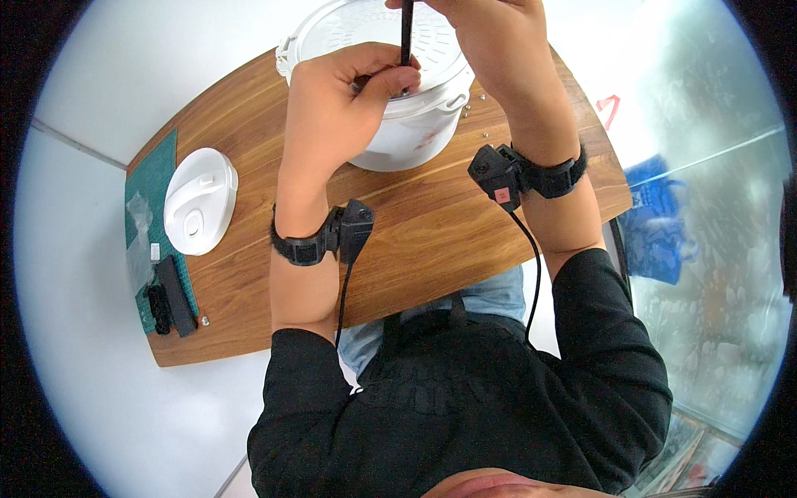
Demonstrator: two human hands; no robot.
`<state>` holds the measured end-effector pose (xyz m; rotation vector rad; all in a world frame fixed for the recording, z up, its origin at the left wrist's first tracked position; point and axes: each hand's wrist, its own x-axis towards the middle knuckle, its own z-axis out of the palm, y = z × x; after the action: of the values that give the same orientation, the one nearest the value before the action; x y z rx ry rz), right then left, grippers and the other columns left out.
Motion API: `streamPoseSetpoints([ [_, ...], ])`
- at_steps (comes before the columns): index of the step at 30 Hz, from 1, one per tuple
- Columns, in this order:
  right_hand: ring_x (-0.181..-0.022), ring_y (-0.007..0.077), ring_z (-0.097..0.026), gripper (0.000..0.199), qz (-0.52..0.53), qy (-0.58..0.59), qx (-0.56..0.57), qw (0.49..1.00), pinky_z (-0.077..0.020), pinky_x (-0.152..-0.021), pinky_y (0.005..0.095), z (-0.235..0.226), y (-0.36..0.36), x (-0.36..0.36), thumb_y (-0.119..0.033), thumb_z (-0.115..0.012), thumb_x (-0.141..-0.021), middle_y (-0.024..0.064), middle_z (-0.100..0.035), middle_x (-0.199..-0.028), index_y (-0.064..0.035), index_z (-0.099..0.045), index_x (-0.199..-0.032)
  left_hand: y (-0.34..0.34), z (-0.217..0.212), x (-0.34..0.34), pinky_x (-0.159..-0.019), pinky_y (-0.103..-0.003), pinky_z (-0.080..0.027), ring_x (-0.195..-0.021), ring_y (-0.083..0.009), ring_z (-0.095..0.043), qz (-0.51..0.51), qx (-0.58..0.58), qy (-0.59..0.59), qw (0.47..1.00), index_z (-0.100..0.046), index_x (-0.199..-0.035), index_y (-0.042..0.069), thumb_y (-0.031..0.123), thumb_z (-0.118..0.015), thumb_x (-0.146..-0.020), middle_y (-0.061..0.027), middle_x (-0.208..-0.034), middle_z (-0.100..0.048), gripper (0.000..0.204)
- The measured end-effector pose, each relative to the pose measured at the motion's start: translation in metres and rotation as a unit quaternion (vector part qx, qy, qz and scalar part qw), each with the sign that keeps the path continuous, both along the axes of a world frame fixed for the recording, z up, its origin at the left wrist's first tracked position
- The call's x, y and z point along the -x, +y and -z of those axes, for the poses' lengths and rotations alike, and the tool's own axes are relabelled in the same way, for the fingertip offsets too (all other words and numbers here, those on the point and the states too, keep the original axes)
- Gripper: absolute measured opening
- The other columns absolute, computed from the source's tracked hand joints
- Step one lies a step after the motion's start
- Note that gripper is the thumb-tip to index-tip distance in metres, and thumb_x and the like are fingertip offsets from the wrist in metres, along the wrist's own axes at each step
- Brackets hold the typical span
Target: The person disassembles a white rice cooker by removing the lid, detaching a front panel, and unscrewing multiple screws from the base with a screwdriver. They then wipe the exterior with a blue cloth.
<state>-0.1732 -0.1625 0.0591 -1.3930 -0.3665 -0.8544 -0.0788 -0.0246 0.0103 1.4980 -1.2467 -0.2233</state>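
Observation:
A white round tub [411, 141] with a slotted, pale inner disc [374, 37] stands at the far side of the table. Upright over its near rim is a slim black screwdriver [406, 37]. My right hand [498, 33], closed, grips the tool's upper part; the view's top edge cuts off those fingers. My left hand [340, 91] is closed at the rim, thumb and fingers pinched around the screwdriver's lower end. A small shiny metal bit, which looks like a screw, shows by my left thumb tip. Whatever else lies inside the left fingers is hidden.
Several small metal screws [467, 107] lie right of the tub on the wooden table [398, 241]. At left, a white oval lid [199, 203] rests partly on a green mat [154, 174], near a black bar [176, 295] and a clear plastic bag [138, 236].

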Motion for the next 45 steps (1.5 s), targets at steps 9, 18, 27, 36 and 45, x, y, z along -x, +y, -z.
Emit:
streamPoseSetpoints([
  [9, -0.094, 0.0145, -0.069, 0.052, 0.051, 0.002, 0.016, 0.999, -0.0573, -0.083, 0.0273, -0.008, 0.002, 0.013, -0.011, -0.073, -0.097, 0.011, -0.071, -0.1, 0.0059, -0.046, -0.138, 0.0, 0.0, -0.001, -0.07, -0.024, -0.053, -0.077, -0.0114, -0.071, -0.006, 0.011, -0.017, 1.0, -0.078, -0.104, 0.002, 0.008, -0.074, -0.092, -0.0089, -0.085, -0.078, 0.014],
  [18, -0.089, 0.0139, -0.067, 0.047, 0.055, 0.043, -0.047, 0.996, -0.0551, -0.084, 0.0274, -0.014, 0.012, 0.011, -0.02, -0.071, -0.1, 0.0098, -0.071, -0.098, 0.0055, -0.051, -0.134, -0.002, 0.005, -0.002, -0.068, -0.025, -0.053, -0.075, -0.0122, -0.073, 0.006, 0.033, 0.01, 0.999, -0.078, -0.102, 0.002, 0.009, -0.077, -0.09, -0.0093, -0.084, -0.078, 0.014],
  [27, -0.078, 0.0088, -0.065, 0.058, 0.191, 0.104, 0.087, 0.972, -0.0536, -0.066, 0.0209, -0.012, -0.001, 0.011, -0.023, -0.08, -0.092, 0.0076, -0.068, -0.09, 0.012, -0.054, -0.13, 0.0, -0.002, 0.006, -0.077, -0.026, -0.056, -0.082, -0.0116, -0.071, -0.03, -0.007, -0.045, 0.999, -0.075, -0.101, 0.0, 0.006, -0.077, -0.09, -0.0061, -0.085, -0.076, 0.013],
  [36, -0.098, 0.019, -0.071, 0.055, 0.061, -0.061, -0.02, 0.996, -0.0608, -0.085, 0.0328, -0.001, -0.003, -0.001, -0.019, -0.075, -0.096, 0.0182, -0.072, -0.105, 0.0104, -0.047, -0.132, -0.003, 0.003, -0.001, -0.07, -0.025, -0.053, -0.076, -0.0104, -0.07, 0.021, 0.034, -0.011, 0.999, -0.076, -0.103, 0.002, 0.006, -0.076, -0.09, -0.0076, -0.086, -0.077, 0.013],
  [45, -0.088, 0.0112, -0.067, 0.058, 0.159, -0.006, 0.087, 0.983, -0.0557, -0.075, 0.0242, -0.001, -0.003, 0.0, -0.017, -0.078, -0.094, 0.0087, -0.07, -0.1, 0.0086, -0.049, -0.138, -0.005, 0.004, 0.002, -0.063, -0.023, -0.051, -0.067, -0.0106, -0.066, -0.022, 0.059, -0.045, 0.997, -0.074, -0.094, 0.003, 0.011, -0.085, -0.083, -0.0055, -0.075, -0.073, 0.017],
])
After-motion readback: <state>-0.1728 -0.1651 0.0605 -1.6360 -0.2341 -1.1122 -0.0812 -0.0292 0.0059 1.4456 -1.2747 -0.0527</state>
